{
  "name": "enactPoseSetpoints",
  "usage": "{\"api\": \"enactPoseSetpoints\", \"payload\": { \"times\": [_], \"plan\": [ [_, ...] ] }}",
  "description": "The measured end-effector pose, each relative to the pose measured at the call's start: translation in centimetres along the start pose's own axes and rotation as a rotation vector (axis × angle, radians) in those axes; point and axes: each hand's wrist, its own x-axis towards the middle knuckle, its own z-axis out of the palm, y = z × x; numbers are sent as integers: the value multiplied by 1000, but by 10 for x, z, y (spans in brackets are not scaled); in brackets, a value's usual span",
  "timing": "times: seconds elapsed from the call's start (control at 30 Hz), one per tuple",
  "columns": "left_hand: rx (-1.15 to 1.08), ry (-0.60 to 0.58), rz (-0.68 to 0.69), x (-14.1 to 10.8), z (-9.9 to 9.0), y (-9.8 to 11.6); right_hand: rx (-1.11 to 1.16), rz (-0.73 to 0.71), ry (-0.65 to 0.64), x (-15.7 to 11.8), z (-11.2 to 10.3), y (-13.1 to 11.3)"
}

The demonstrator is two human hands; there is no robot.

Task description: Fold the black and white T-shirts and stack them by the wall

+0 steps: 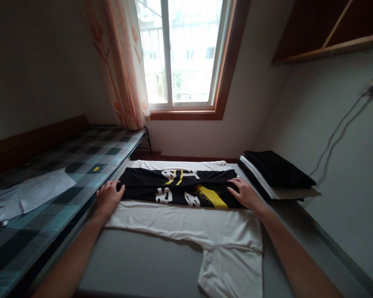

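Note:
A black folded garment [149,188] with white lettering and a yellow stripe lies crosswise over a white T-shirt [180,221]. The T-shirt is spread on a grey surface [136,260], with one sleeve reaching toward me at the lower right. At the black garment's left end rests my left hand [110,195], fingers apart, its thumb side by the cloth edge. My right hand [244,193] lies on the right end with fingers stretched and spread. Neither hand visibly grips the cloth.
Folded black clothing [276,167] sits on a white folded piece [261,182] at the right. A checkered mattress [59,223] on the left bears papers [46,188]. Ahead are a window [189,54] and a curtain [121,62]. A cable [338,124] hangs along the right wall.

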Motion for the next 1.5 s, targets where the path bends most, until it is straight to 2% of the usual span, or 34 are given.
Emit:
{"api": "enactPoseSetpoints", "payload": {
  "times": [0.13, 0.23, 0.33, 0.53, 0.67, 0.83, 1.03, 1.17, 1.37, 1.5],
  "plan": [
    [24, -141, -85, 4, -10, -12, 117, 30, -45, -14, -19, 11],
    [52, -199, -94, 8, -14, -18, 130, 158, -57, -24, -30, 16],
    [43, -225, -96, 11, -18, -21, 172, 288, -143, -29, -38, 22],
    [24, -272, -187, 16, -21, -28, 273, 412, -224, -30, -40, 30],
    [43, -308, -188, 17, -21, -30, 320, 450, -244, -29, -39, 29],
    [5, -264, -146, 16, -17, -31, 417, 418, -211, -27, -40, 23],
    [-340, -189, -77, 23, -5, -35, 564, 489, -178, -27, -37, 19],
    [-487, -126, -105, 26, 1, -36, 621, 562, -200, -28, -36, 17],
    [-473, -97, -173, 27, 5, -39, 608, 529, -181, -28, -34, 15],
    [-467, -111, -163, 25, 6, -40, 605, 575, -142, -27, -29, 14]
  ]
}}
